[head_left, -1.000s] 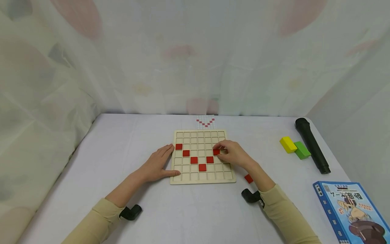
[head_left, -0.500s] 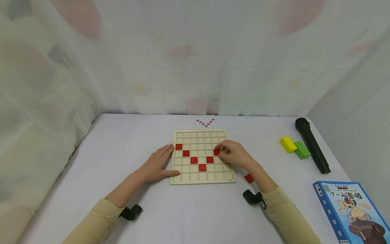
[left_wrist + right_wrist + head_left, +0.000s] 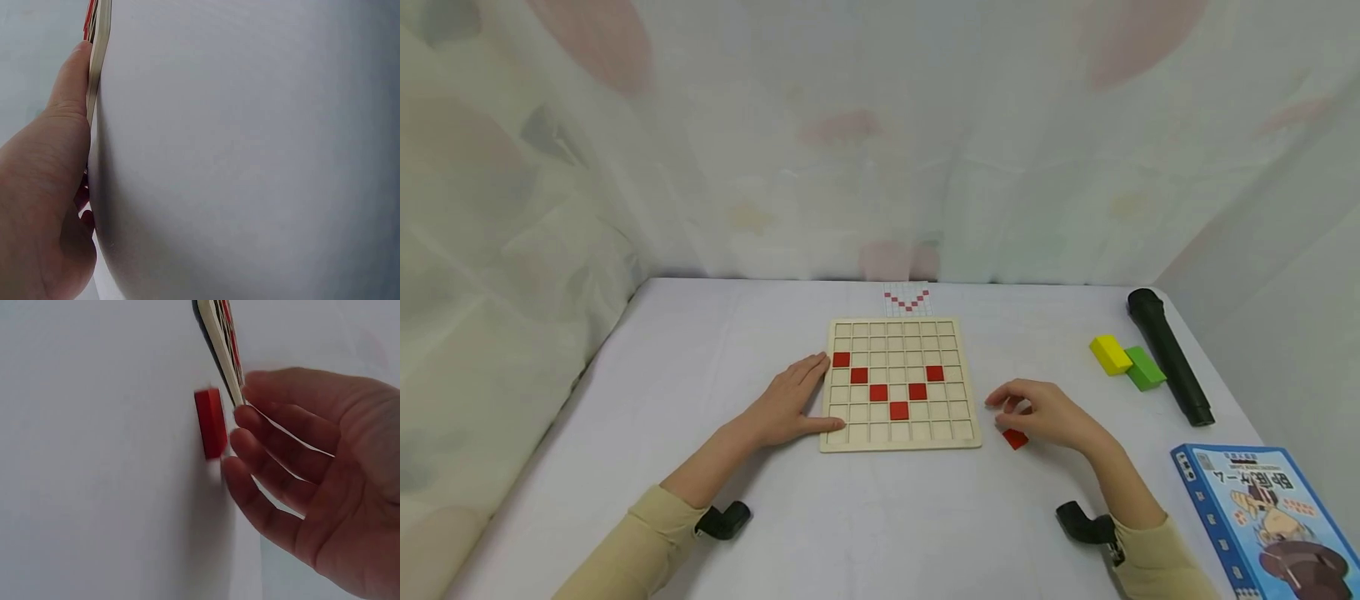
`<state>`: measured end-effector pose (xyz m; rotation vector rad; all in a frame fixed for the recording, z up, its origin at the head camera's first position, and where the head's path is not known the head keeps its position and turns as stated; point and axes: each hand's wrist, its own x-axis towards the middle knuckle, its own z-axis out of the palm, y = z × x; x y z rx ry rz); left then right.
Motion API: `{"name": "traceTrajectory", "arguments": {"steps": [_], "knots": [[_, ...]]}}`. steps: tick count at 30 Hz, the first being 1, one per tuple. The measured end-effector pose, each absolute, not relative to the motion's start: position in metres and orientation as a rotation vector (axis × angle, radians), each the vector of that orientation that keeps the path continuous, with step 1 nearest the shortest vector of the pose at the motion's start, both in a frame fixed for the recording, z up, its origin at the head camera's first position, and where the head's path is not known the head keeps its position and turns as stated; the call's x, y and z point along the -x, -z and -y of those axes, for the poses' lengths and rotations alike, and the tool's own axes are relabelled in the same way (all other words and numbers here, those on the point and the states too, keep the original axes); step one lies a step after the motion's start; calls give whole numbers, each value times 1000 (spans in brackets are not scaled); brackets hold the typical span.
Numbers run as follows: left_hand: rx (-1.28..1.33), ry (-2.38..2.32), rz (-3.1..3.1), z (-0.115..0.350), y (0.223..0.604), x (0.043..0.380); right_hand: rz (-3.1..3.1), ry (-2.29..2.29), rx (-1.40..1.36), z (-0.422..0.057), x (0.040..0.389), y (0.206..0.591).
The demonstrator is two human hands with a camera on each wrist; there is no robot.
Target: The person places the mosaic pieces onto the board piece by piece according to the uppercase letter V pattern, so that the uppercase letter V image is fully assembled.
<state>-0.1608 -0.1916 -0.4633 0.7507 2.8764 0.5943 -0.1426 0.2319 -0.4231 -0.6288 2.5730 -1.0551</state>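
Note:
A pale wooden grid board (image 3: 880, 333) lies mid-table, with several red square blocks (image 3: 898, 410) set in its cells in a V shape. My left hand (image 3: 786, 404) rests against its left edge, fingers straight and thumb over the near-left corner. One loose red block (image 3: 1017, 440) lies on the cloth right of the board. Just above it hovers my right hand (image 3: 1045, 412), fingers loosely bent with nothing between them. In the right wrist view the loose red block (image 3: 211, 424) shows beside the fingertips, apart from the thumb.
Behind the board lies a small printed card (image 3: 907, 300) with a red V pattern. Over on the right are a yellow block (image 3: 1109, 355), a green block (image 3: 1144, 369), a black microphone-like cylinder (image 3: 1172, 358) and a blue picture box (image 3: 1262, 517). Curtains stand around the table.
My right hand has let go of the red block on the board's right side and moved right and toward me, over the loose red block. The left hand stays put.

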Motion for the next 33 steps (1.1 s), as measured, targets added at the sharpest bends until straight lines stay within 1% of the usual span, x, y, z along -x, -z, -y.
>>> {"name": "traceTrajectory", "arguments": {"steps": [5,10,18,33], "knots": [[-748,-591,-2877,192,464,161,-2509,1018,672,-252,131,421],[-744,-597,-2871,191,462,161,-2511,971,684,-260,128,421],[-736,-591,-2868,191,462,160,-2618,921,735,-257,132,427],[-731,-578,-2870,190,462,160,-2702,936,693,-252,142,433]]}}
